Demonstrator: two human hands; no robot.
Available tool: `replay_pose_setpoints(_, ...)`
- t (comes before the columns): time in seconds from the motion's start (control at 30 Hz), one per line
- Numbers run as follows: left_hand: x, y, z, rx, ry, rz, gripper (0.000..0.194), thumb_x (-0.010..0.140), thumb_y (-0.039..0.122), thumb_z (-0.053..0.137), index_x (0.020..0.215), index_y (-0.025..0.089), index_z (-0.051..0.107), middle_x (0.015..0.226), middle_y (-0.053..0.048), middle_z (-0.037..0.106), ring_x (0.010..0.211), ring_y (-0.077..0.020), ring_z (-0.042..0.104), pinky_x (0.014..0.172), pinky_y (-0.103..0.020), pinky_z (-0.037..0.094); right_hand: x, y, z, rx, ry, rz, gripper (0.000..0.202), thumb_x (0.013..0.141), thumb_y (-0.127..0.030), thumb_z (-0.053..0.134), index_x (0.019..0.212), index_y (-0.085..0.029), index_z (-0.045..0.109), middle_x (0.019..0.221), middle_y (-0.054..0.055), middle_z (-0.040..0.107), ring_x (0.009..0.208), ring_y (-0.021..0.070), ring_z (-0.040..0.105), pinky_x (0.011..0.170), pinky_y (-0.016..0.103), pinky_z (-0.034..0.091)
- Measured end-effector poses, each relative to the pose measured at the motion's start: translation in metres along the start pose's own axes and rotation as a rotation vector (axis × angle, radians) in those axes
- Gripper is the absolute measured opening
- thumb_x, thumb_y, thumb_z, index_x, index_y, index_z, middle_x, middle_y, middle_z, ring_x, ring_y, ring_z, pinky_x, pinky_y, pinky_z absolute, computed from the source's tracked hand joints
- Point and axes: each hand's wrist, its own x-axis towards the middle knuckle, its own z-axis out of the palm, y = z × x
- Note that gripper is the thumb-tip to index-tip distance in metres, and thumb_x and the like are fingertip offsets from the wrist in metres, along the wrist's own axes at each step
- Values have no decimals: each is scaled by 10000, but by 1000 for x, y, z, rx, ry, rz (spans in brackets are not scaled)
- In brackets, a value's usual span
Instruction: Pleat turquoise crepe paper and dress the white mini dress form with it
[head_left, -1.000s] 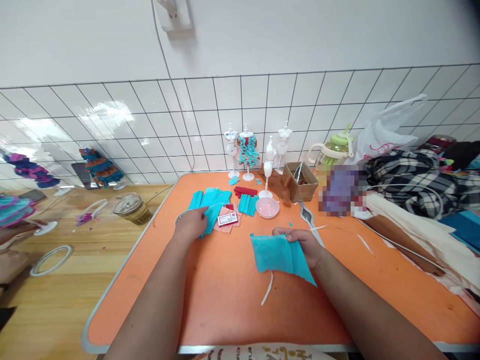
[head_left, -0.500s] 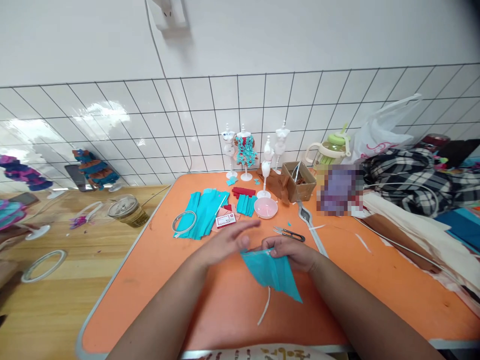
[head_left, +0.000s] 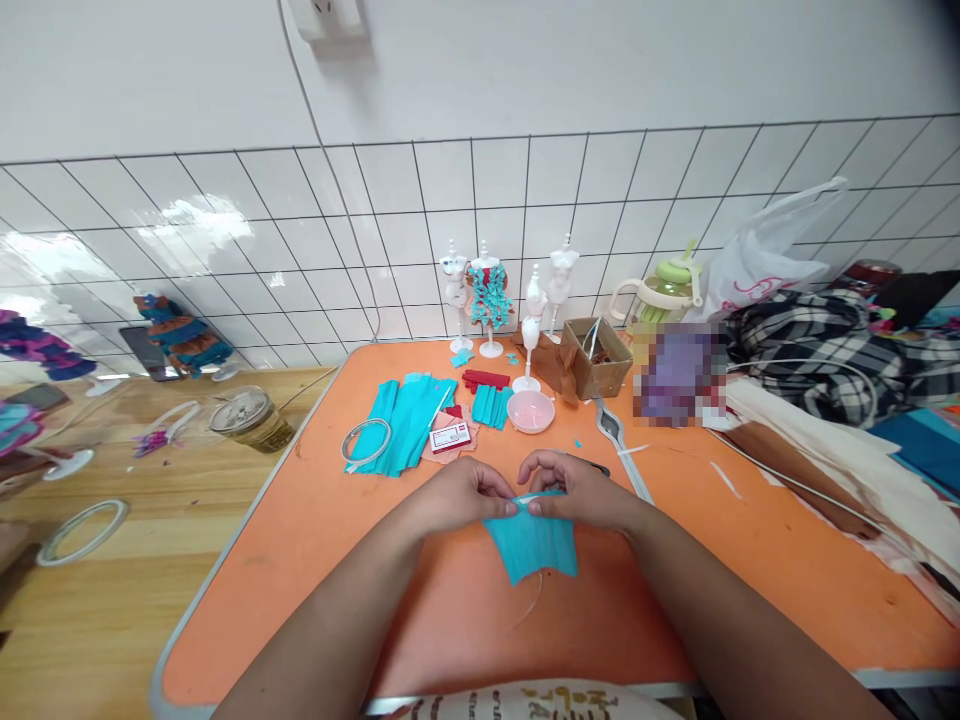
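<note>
A small turquoise piece of cloth-like sheet [head_left: 534, 545] hangs between my hands, just above the orange table [head_left: 315, 580]. My left hand [head_left: 476, 495] pinches its upper left edge between thumb and finger. At its upper right edge, my right hand [head_left: 574, 490] grips it the same way. A white strip [head_left: 531, 497] shows along the top edge between my thumbs. Below the sheet a thin white strand [head_left: 538, 600] trails down. The thread snips [head_left: 598, 467] lie behind my right hand, which mostly hides them.
Further back are turquoise sheets [head_left: 401, 425] under a tape roll [head_left: 366, 441], a small white-and-red box [head_left: 450, 438], a pink bowl [head_left: 531, 411], several white mini mannequins [head_left: 564, 285] and a cardboard box [head_left: 598, 360]. A lidded cup [head_left: 251, 420] stands left. Fabric [head_left: 817, 450] is piled right.
My left hand, open and off the sheet before, has come down to pinch its upper edge. The sheet has turned to face me more squarely, held by both hands.
</note>
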Motion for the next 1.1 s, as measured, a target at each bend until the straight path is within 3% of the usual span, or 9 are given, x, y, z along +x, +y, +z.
replay_pose_setpoints(0.03, 1, 0, -1, -34, 8, -1, 286, 681, 420, 693, 811, 169, 734, 744, -16, 706, 676, -150, 597, 586, -224, 431, -1, -2, 0, -26, 81, -30, 337, 739, -352, 700, 1001, -200, 552, 828, 11, 636, 775, 154, 593, 639, 253, 443)
replay_pose_setpoints(0.1, 2, 2, -2, -119, 34, 5, 278, 684, 409, 700, 800, 158, 729, 739, -23, 704, 673, -145, 595, 589, -225, 432, -3, -8, 2, -170, 362, -147, 278, 753, -344, 686, 973, -214, 578, 927, 43, 647, 901, 196, 592, 747, 318, 457)
replay_pose_setpoints(0.17, 3, 5, -2, -217, 67, 14, 278, 704, 403, 695, 814, 150, 725, 742, -30, 706, 673, -141, 598, 606, -229, 441, -6, -16, 5, -393, 627, -300, 148, 781, -323, 657, 886, -225, 621, 911, 53, 654, 928, 218, 579, 808, 360, 435)
replay_pose_setpoints(0.2, 3, 6, -2, -259, 86, 18, 279, 712, 402, 694, 823, 148, 725, 746, -33, 708, 674, -140, 601, 617, -233, 447, -8, -20, 8, -498, 682, -368, 98, 795, -313, 642, 845, -229, 639, 867, 52, 659, 896, 217, 581, 803, 363, 429)
replay_pose_setpoints(0.33, 3, 9, 1, -327, 153, 50, 286, 720, 385, 700, 873, 145, 728, 749, -38, 709, 674, -143, 610, 634, -244, 462, -11, -27, 18, -690, 593, -470, 117, 849, -290, 585, 874, -240, 688, 818, 43, 686, 783, 189, 594, 720, 328, 434)
replay_pose_setpoints(0.57, 2, 14, 8, -296, 256, 106, 220, 732, 303, 689, 878, 145, 736, 809, -49, 720, 739, -156, 630, 662, -238, 483, -4, -22, 24, -696, 664, -389, 118, 848, -265, 588, 866, -227, 698, 751, 8, 686, 698, 149, 604, 646, 276, 427)
replay_pose_setpoints(0.83, 0, 20, 13, -97, 338, 193, 173, 756, 274, 658, 873, 170, 731, 811, -39, 710, 759, -160, 618, 687, -247, 479, -5, -25, 26, -685, 690, -318, 100, 810, -211, 585, 802, -212, 684, 700, 1, 653, 642, 130, 586, 573, 242, 402)
replay_pose_setpoints(1.03, -4, 23, 11, -76, 279, 224, 290, 729, 313, 676, 976, 162, 688, 988, -67, 685, 933, -206, 611, 811, -291, 476, -6, -20, 28, -870, 759, -356, 132, 828, -218, 548, 798, -199, 675, 722, 13, 658, 659, 132, 591, 608, 249, 401)
replay_pose_setpoints(1.1, -3, 21, 11, -74, 315, 217, 265, 743, 344, 666, 928, 157, 693, 952, -65, 693, 911, -202, 616, 806, -289, 475, -6, -20, 30, -891, 759, -366, 138, 830, -221, 542, 798, -196, 674, 727, 20, 660, 672, 136, 598, 604, 247, 400)
